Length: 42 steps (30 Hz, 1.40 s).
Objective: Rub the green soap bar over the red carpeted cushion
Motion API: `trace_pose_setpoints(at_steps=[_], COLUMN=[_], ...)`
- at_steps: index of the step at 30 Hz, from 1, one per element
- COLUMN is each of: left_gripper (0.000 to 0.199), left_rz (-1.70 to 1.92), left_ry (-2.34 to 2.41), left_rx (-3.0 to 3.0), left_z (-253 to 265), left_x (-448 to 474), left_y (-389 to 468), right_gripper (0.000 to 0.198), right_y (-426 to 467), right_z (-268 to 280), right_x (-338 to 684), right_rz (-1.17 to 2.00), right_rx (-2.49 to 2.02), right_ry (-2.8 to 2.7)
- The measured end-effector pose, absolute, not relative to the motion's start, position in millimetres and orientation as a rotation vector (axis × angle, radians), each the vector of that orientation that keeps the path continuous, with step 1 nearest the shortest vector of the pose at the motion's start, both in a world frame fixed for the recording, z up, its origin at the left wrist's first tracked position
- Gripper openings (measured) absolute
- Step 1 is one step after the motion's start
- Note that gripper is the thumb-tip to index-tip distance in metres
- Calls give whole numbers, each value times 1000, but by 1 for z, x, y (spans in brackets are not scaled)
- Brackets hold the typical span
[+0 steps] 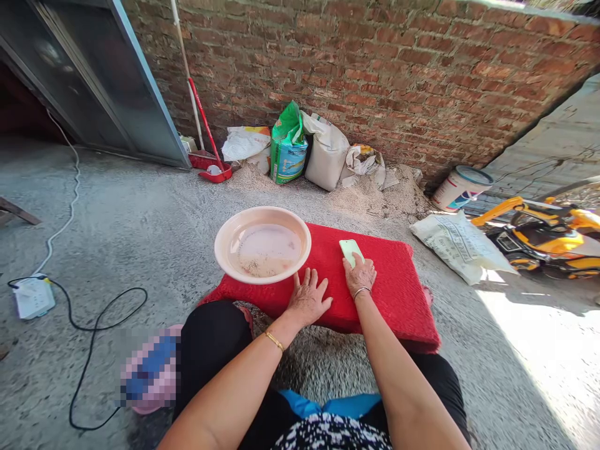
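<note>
A red fuzzy cloth covers a low bench (394, 284) between my knees. On its left part stands a pale pink basin (222, 259) with cloudy water and some grainy stuff at the bottom. My left hand (309, 297) lies with fingers spread on the cloth's near edge, a fingertip close to the basin's rim. Towards the middle right, my right hand (360, 275) has its fingers on the lower end of a light green phone (349, 247), which lies on the cloth. The hand partly covers the phone.
Behind, sacks (327, 153) and spilled grain line a brick wall (351, 56), beside a red dustpan (218, 174). At right are a bucket (462, 187), a flat sack (462, 244) and a yellow toy vehicle (548, 244). A power strip (35, 297) with cables and a blurred pink item (152, 375) lie left.
</note>
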<state>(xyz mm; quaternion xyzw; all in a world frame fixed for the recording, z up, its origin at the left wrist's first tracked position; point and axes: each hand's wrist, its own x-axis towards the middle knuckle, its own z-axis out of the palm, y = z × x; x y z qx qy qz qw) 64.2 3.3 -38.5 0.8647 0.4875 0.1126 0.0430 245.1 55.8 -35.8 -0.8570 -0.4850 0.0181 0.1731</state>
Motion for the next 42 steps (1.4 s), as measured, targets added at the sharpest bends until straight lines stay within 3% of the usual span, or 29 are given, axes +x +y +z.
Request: trace_pose_setpoints(at_steps=[35,42], left_gripper=[57,57], left_rz=[350,353], left_ry=[1499,1496], left_rx=[2659,2650], left_z=[-39,-39], left_x=[64,64], left_y=[3,3], right_gripper=[45,44], right_y=[56,55], right_z=[-37,-40], right_x=[246,248], right_rz=[78,-32], right_rx=[-2366,-2318], right_ry=[-1414,-1304])
